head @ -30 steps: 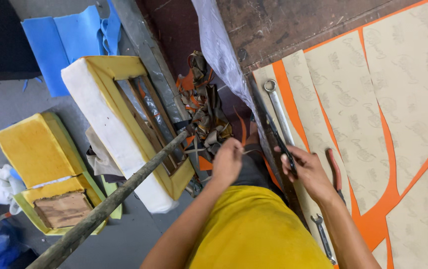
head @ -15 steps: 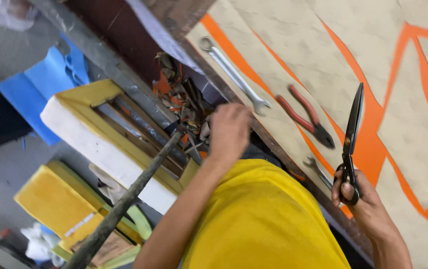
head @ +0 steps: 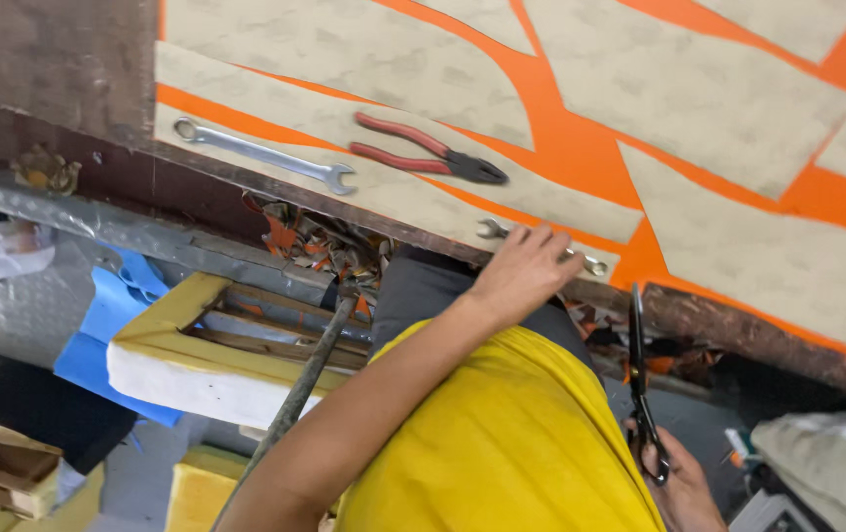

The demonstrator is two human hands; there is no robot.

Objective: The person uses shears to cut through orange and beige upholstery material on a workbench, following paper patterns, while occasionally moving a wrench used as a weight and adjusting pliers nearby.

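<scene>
A worn workbench [head: 78, 69] covered with beige panels on an orange sheet [head: 581, 128] filled the upper view. The left hand [head: 521, 271] rested at the bench edge, fingers curled onto a small spanner [head: 490, 229] lying there. At ten o'clock from that hand lay red-handled pliers [head: 423, 153], and further toward nine o'clock a long spanner [head: 260, 155]. At five o'clock, below the bench, the right hand [head: 684, 488] gripped the loops of black shears [head: 639, 365], blades pointing upward and together.
</scene>
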